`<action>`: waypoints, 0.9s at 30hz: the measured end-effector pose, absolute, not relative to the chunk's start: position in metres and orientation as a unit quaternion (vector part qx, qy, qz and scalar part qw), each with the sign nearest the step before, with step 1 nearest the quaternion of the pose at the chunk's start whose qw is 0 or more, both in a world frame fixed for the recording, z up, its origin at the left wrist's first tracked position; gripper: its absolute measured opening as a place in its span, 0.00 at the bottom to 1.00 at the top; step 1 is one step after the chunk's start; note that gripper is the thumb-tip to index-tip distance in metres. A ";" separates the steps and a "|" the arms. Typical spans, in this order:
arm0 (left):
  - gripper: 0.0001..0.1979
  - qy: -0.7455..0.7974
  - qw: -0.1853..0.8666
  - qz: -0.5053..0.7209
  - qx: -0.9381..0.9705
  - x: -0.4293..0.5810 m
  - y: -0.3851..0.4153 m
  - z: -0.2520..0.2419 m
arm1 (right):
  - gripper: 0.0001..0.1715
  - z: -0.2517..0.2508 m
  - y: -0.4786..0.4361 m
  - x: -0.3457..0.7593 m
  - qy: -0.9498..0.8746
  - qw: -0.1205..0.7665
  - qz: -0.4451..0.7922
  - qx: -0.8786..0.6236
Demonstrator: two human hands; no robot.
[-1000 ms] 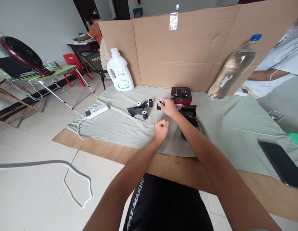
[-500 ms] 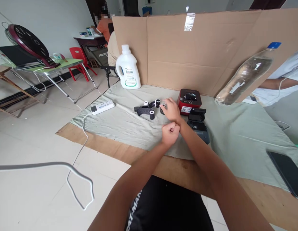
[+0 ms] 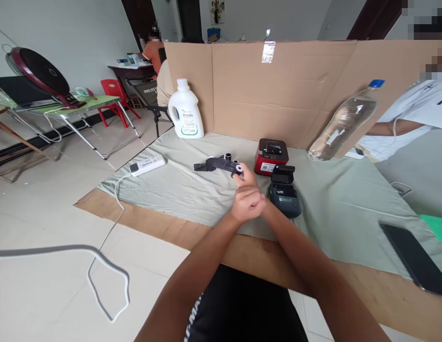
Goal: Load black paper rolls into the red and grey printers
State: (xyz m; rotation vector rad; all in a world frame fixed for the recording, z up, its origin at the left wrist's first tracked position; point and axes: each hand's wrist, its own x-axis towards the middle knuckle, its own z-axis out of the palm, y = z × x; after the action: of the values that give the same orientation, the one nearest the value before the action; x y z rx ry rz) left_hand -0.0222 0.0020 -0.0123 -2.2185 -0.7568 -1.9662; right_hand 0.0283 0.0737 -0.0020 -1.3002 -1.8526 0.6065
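A strip of black ribbon wound on a small white-cored roll [image 3: 239, 168] is raised off the cloth, its loose end trailing left. My right hand [image 3: 248, 175] has its fingers closed on that roll. My left hand [image 3: 246, 203] is curled into a fist close against the right wrist; the inside of the fist is hidden. Just behind the strip, other small black rolls [image 3: 227, 156] show in part. Right of my hands are a red and black box-shaped device [image 3: 271, 158] and a dark grey label printer [image 3: 284, 197] with its lid up.
A white detergent bottle [image 3: 186, 111] and a power strip [image 3: 147, 165] are on the left. A cardboard panel [image 3: 256, 95] borders the far edge. A tilted water bottle [image 3: 344, 123] and a phone [image 3: 417, 256] are on the right. People [image 3: 417, 109] are beyond the table.
My right hand has taken hold of a black ribbon roll and lifted it, drawing nearer to me. The left fist has shifted slightly left and down. The view has tilted up and turned slightly right.
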 end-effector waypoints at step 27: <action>0.42 -0.450 -0.136 -0.287 -0.835 -0.030 0.019 -0.030 | 0.15 0.104 0.037 0.246 -0.741 0.226 0.465 -0.429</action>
State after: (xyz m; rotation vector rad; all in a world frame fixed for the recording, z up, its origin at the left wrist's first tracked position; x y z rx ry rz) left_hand -0.0304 0.0193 -0.0301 -2.8768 -1.5501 -0.9872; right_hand 0.2463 0.0368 0.1045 -1.1827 -2.0419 1.2836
